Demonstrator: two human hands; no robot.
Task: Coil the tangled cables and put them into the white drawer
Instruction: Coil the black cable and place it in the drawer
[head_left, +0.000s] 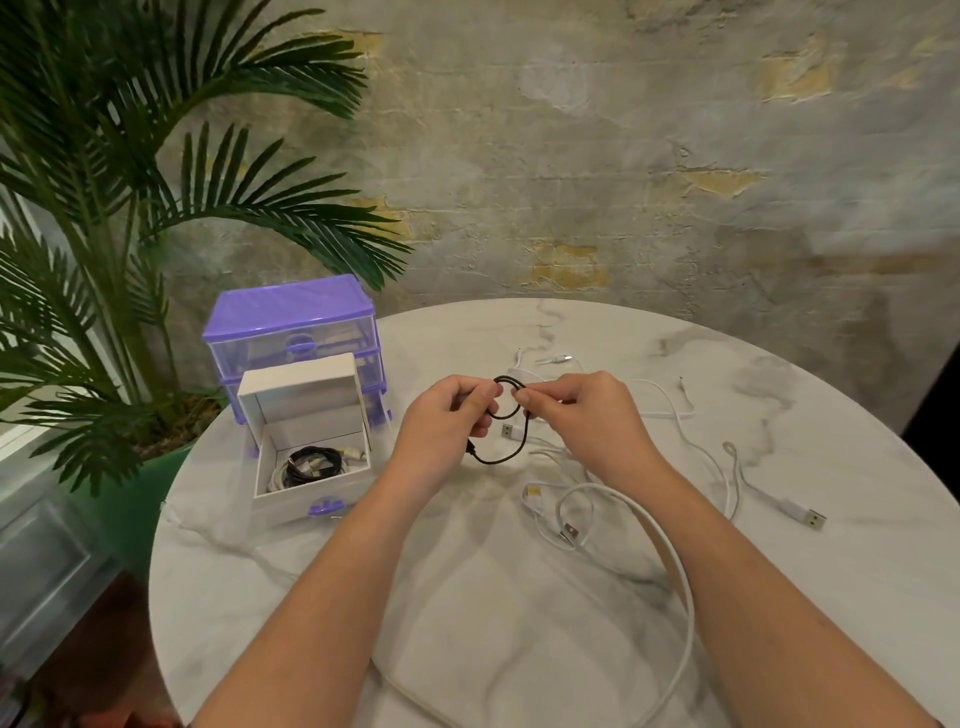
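A thin black cable (511, 441) is held above the table between both hands, bent into small loops. My left hand (447, 415) pinches one side of the loops and my right hand (582, 410) pinches the other. One end of it hangs down in a curve below the hands. The white drawer (311, 488) stands pulled out on the table to the left, with coiled black and white cables (311, 462) lying inside. Several loose white cables (597, 509) lie tangled on the table under and right of my right arm.
A purple drawer unit (291, 322) stands behind the white drawer at the table's left edge. A large palm plant (104, 208) fills the left side. A white USB plug (810, 517) lies at the right. The round marble table (467, 597) ends close to the wall.
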